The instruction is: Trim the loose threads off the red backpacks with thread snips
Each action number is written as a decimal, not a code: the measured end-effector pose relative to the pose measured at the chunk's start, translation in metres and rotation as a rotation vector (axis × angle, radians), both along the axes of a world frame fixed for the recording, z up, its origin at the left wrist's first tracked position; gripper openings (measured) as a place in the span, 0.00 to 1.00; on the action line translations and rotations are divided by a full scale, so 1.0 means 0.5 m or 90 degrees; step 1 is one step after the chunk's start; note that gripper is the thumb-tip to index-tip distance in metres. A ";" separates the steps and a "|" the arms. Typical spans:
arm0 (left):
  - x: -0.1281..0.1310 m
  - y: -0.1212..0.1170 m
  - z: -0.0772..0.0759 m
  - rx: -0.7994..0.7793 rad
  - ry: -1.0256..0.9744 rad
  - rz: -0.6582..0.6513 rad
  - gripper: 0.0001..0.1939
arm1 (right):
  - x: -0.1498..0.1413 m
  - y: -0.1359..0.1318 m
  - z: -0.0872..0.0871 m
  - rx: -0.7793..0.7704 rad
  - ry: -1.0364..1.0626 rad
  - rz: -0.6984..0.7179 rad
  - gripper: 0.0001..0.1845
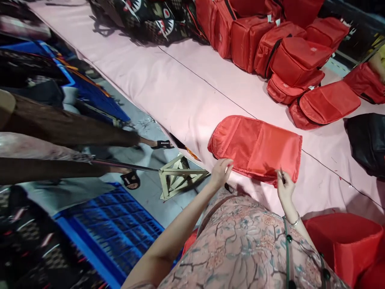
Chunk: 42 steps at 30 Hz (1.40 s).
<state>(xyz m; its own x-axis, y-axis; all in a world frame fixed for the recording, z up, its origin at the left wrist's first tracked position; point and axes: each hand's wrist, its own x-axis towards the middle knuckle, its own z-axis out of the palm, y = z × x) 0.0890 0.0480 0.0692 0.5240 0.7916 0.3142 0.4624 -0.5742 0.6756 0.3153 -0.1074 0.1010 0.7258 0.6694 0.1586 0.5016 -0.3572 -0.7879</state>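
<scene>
A red backpack [270, 144] lies flat on the pink-covered table in front of me, its mesh-panelled side facing up. My left hand [221, 172] is at its near left edge, fingers bent and closed together. Whether they grip the fabric or a thread cannot be made out. My right hand [285, 189] is over the near right corner of the backpack, closed around small dark thread snips [282, 176] with the thin tip pointing away from me.
Several red backpacks [249, 42] stand across the table [135, 68], beside black shark-face bags [162, 24]. A black bag [368, 142] lies right; a red bag [343, 237] sits near my right elbow. Left are blue crates [117, 224], a metal stand [180, 176] and a person's legs [75, 124].
</scene>
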 end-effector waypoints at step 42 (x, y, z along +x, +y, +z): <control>0.162 -0.052 -0.039 -0.108 0.081 -0.034 0.12 | -0.010 -0.008 -0.054 -0.157 0.032 0.132 0.22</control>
<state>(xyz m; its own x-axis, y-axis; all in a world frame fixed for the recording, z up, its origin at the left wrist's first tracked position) 0.1701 0.0218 0.0498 0.5937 0.7974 0.1078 0.5220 -0.4836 0.7026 0.3105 -0.1112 0.0737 0.5733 0.8172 -0.0591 0.5459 -0.4347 -0.7162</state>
